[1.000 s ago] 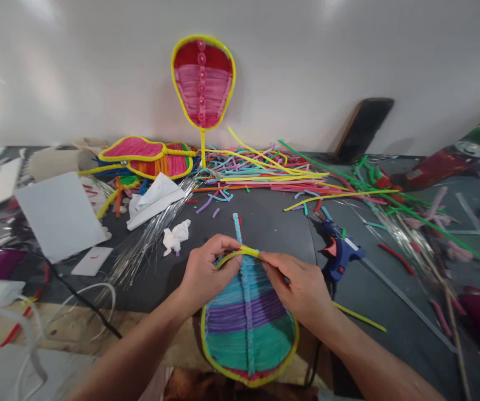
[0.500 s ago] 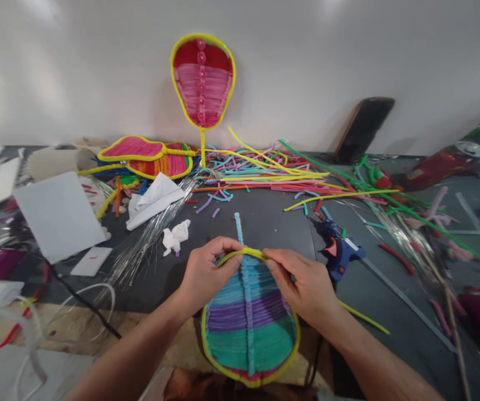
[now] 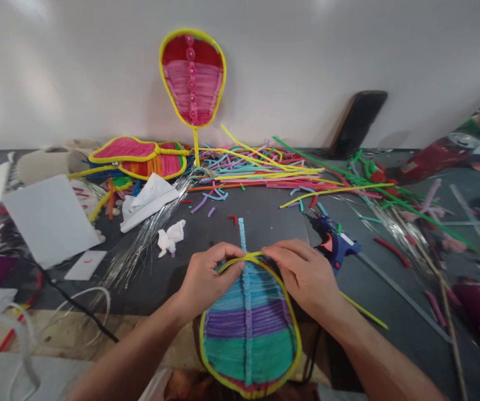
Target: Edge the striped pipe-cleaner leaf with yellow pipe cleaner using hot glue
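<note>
A rounded panel of pipe cleaners (image 3: 227, 353) in blue, purple and green stands at the table's front edge, with a light blue stem (image 3: 242, 234) sticking out past its top. A yellow pipe cleaner (image 3: 289, 303) runs round its rim. At the top, beside the stem, my left hand (image 3: 212, 275) pinches the yellow pipe cleaner against the panel. Opposite it, my right hand (image 3: 307, 273) pinches the yellow pipe cleaner's end between thumb and forefinger, where it crosses the stem. The palms and other fingertips are partly hidden.
A blue glue gun (image 3: 336, 245) lies right of my hands. Loose pipe cleaners (image 3: 265, 167) pile up behind, before a pink yellow-edged paddle shape (image 3: 192, 83). White paper (image 3: 52, 220), crumpled tissue (image 3: 171, 238) and wires (image 3: 133, 253) lie left. A phone (image 3: 357, 123) leans on the wall.
My right hand has lifted the yellow end slightly off the rim, so that it now crosses over the stem. The view has shifted a little to the right.
</note>
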The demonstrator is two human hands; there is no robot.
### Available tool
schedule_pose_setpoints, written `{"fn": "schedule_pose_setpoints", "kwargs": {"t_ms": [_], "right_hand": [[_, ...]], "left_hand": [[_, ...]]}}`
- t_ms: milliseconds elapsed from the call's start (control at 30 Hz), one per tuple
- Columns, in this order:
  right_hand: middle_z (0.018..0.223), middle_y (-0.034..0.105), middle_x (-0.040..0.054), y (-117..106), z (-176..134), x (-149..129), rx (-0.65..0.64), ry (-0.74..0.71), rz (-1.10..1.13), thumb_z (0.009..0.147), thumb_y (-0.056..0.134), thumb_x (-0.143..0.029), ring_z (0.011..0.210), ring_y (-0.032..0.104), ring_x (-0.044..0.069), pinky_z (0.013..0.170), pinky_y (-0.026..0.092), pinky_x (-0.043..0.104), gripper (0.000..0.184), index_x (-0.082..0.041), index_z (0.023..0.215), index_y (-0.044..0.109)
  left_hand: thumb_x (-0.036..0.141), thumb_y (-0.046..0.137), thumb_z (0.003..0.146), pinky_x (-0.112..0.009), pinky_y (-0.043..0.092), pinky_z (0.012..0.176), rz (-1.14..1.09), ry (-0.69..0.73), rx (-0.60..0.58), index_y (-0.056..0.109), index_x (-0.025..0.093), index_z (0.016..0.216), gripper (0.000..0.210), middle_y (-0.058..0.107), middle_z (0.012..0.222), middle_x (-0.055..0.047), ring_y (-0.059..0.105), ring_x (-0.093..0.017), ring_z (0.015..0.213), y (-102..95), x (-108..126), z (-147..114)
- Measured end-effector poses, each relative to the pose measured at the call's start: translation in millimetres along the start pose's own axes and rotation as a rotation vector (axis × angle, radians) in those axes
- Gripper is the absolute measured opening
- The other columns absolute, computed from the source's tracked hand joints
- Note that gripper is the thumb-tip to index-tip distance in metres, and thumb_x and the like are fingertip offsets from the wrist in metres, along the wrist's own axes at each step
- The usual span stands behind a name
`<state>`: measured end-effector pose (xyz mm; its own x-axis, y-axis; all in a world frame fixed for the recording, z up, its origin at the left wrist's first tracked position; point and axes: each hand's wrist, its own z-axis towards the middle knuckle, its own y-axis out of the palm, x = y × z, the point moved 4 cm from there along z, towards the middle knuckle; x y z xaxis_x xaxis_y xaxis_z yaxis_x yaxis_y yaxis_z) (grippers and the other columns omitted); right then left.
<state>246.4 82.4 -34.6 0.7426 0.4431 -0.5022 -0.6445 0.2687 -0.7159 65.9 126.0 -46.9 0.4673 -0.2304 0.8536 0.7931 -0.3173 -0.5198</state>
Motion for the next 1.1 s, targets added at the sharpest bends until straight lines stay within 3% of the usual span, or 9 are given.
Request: {"fn": "schedule_pose_setpoints", "kwargs": {"t_ms": [300, 533, 700, 800, 967, 1033, 1100], "right_hand": [[0.092, 0.074, 0.0063, 6, -3, 4, 0.017, 0.041, -0.013, 0.09, 0.046, -0.009, 0.085, 0.068, 0.018, 0.075, 0.056, 0.029, 0.028, -0.02, 0.103, 0.069], [0.095, 0.073, 0.0078, 6, -2, 2, 0.037, -0.015, -0.114, 0.091, 0.05, -0.011, 0.085, 0.066, 0.02, 0.076, 0.055, 0.033, 0.024, -0.019, 0.104, 0.068], [0.103, 0.07, 0.0105, 3, 0, 5, 0.082, -0.05, -0.165, 0.089, 0.057, -0.013, 0.098, 0.06, 0.025, 0.087, 0.053, 0.041, 0.02, -0.018, 0.105, 0.068], [0.103, 0.07, 0.0103, -9, 2, 9, 0.09, -0.033, -0.183, 0.087, 0.06, -0.014, 0.1, 0.059, 0.025, 0.088, 0.052, 0.042, 0.019, -0.019, 0.104, 0.068], [0.096, 0.07, 0.0075, -54, 2, 17, 0.188, 0.099, -0.189, 0.09, 0.057, -0.018, 0.088, 0.064, 0.021, 0.081, 0.053, 0.037, 0.016, -0.02, 0.102, 0.066], [0.094, 0.071, 0.0063, -65, -3, 23, 0.103, 0.158, -0.235, 0.091, 0.055, -0.022, 0.085, 0.066, 0.021, 0.077, 0.053, 0.035, 0.016, -0.021, 0.103, 0.065], [0.095, 0.072, 0.0067, -66, -11, 31, -0.088, 0.173, -0.33, 0.09, 0.055, -0.025, 0.088, 0.066, 0.024, 0.076, 0.053, 0.037, 0.019, -0.021, 0.105, 0.065]], "left_hand": [[0.016, 0.062, 0.078, -0.018, 0.053, 0.067, -0.039, 0.073, 0.036, 0.07, 0.018, 0.079, 0.008, 0.075, 0.079, -0.001, 0.069, -0.012, 0.072, 0.1, 5, 0], [0.018, 0.063, 0.078, -0.018, 0.051, 0.066, -0.038, 0.009, 0.027, 0.07, 0.018, 0.08, 0.008, 0.073, 0.077, -0.001, 0.068, -0.013, 0.071, 1.8, -1, 0], [0.022, 0.063, 0.078, -0.019, 0.05, 0.064, -0.044, -0.063, 0.016, 0.07, 0.019, 0.082, 0.009, 0.073, 0.077, 0.0, 0.068, -0.013, 0.069, 5.0, -11, 1], [0.023, 0.063, 0.078, -0.019, 0.05, 0.065, -0.053, -0.077, 0.015, 0.07, 0.019, 0.082, 0.009, 0.072, 0.077, 0.0, 0.068, -0.013, 0.071, 5.2, -13, 2], [0.023, 0.062, 0.076, -0.019, 0.05, 0.063, -0.081, -0.077, 0.022, 0.07, 0.019, 0.08, 0.009, 0.072, 0.076, 0.0, 0.067, -0.013, 0.07, 2.9, -11, 4], [0.023, 0.062, 0.076, -0.02, 0.05, 0.064, -0.071, -0.064, 0.026, 0.07, 0.019, 0.079, 0.009, 0.072, 0.076, 0.0, 0.067, -0.014, 0.07, 1.5, -11, 5], [0.023, 0.062, 0.076, -0.02, 0.05, 0.064, -0.071, -0.051, 0.035, 0.07, 0.018, 0.078, 0.01, 0.072, 0.077, -0.001, 0.067, -0.014, 0.07, 0.0, -11, 6]]}}
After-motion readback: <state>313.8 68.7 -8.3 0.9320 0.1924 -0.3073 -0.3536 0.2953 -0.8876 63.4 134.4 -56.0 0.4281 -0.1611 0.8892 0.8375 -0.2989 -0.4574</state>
